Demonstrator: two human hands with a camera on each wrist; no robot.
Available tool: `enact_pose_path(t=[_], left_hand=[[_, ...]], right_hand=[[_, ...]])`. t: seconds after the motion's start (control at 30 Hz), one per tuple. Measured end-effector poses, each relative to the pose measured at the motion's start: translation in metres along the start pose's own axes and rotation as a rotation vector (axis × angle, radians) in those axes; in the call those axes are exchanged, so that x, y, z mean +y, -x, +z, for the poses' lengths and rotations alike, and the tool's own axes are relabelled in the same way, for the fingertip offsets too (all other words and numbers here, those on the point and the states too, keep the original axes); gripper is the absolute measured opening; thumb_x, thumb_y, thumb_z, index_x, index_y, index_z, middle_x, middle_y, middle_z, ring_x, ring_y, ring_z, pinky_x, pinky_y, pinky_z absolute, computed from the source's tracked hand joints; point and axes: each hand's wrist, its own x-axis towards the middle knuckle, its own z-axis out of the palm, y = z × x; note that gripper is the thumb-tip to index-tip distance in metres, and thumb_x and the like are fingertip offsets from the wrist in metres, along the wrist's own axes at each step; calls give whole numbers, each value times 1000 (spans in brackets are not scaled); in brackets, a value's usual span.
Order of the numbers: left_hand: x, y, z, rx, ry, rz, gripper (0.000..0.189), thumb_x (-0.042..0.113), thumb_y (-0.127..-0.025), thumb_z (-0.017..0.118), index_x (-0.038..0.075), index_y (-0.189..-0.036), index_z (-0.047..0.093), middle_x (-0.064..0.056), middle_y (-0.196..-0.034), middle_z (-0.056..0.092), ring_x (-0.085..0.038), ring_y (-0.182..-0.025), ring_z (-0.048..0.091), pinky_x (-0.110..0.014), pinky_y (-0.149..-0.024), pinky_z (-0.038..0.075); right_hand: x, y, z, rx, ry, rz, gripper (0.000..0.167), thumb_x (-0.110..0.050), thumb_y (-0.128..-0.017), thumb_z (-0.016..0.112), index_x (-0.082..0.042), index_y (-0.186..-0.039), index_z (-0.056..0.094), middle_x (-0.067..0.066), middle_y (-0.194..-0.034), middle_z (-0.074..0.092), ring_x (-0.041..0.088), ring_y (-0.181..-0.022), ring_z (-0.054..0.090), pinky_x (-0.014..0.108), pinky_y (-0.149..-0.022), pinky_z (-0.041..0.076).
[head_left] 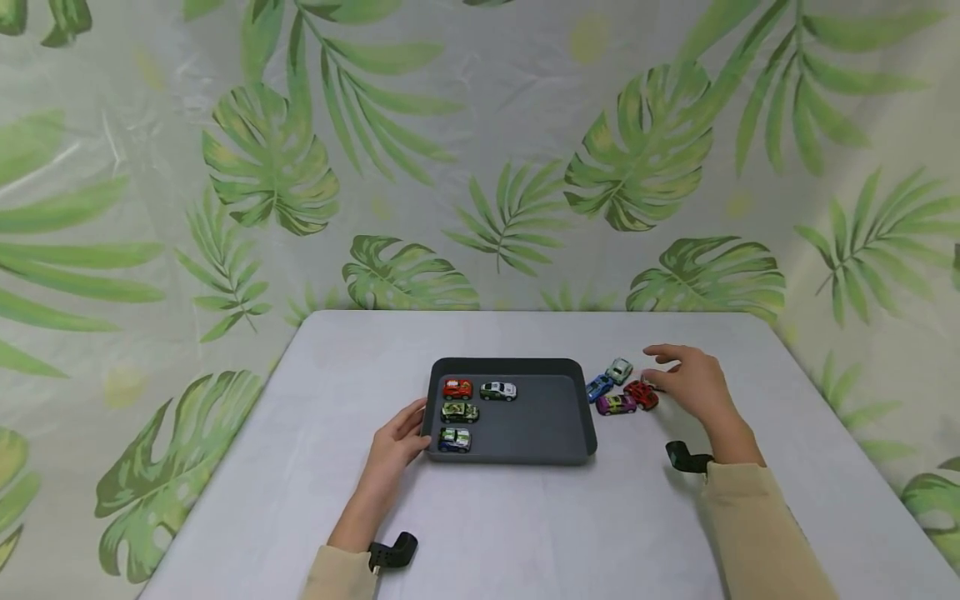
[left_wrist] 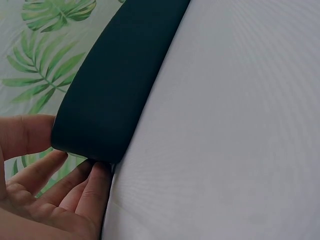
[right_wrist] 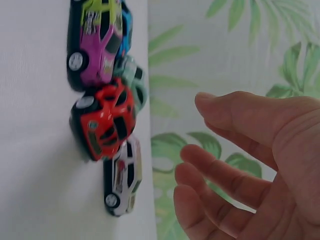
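Left hand (head_left: 398, 435) grips grey tray (head_left: 536, 425); right hand (head_left: 694, 383) relaxed near glossy red car (right_wrist: 106, 120).

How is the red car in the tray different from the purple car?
The red car is mostly red; the purple car also has yellow-green patches. The red car sits inside the tray, but the purple car is outside, on the table. Both are toy cars.

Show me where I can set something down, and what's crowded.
Free: the right side of the dark tray, beyond its white car; the white table in front, between the forearms. Crowded: the tray's left side, and the toy-car cluster between tray and right hand.
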Motion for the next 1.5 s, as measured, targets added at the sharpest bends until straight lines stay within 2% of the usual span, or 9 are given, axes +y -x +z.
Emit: enact_pose_path(t=[0.2,0.47,0.73,0.83,1.03,1.5], left_hand=[[3,0,0,-7,16,17,63,-8,-90,60,12,-149,50,-21,-151,44,-32,-139,43,-39,-105,45],[3,-1,1,17,12,10,63,-7,-90,61,15,-148,52,-19,-150,46,-31,-138,44,-39,-104,46],[3,0,3,20,24,-5,63,-6,-90,61,16,-148,52,-15,-150,47,-27,-138,45,-42,-106,43],[2,0,3,13,21,-4,63,-6,-90,61,16,-149,51,-15,-151,46,-27,-138,44,-42,-107,43],[0,2,1,21,8,-7,62,-7,-90,61,16,-148,52,-16,-150,46,-28,-138,44,-42,-106,44],[-1,3,2,3,-6,-12,62,-6,-92,60,16,-149,51,-17,-151,45,-28,-139,43,-44,-108,41]], right_hand=[[13,-2,-8,5,-4,11,47,-27,-95,71,-8,-137,63,25,-125,65,43,-104,66,53,-75,54],[32,-5,-14,-11,-3,36,43,-20,-94,70,-7,-135,63,26,-126,64,44,-102,66,46,-68,54],[43,-3,-6,-105,-27,60,49,-16,-91,72,-3,-137,60,29,-127,60,47,-107,63,57,-83,51],[47,-3,-1,-100,-23,57,47,-14,-89,73,-2,-134,63,28,-122,63,43,-104,65,56,-84,50],[52,-3,6,-88,7,50,43,-15,-86,77,1,-125,68,24,-111,67,38,-95,65,52,-78,50],[57,1,9,-80,40,86,41,-17,-87,76,6,-120,69,23,-106,68,42,-101,59,59,-87,45]])
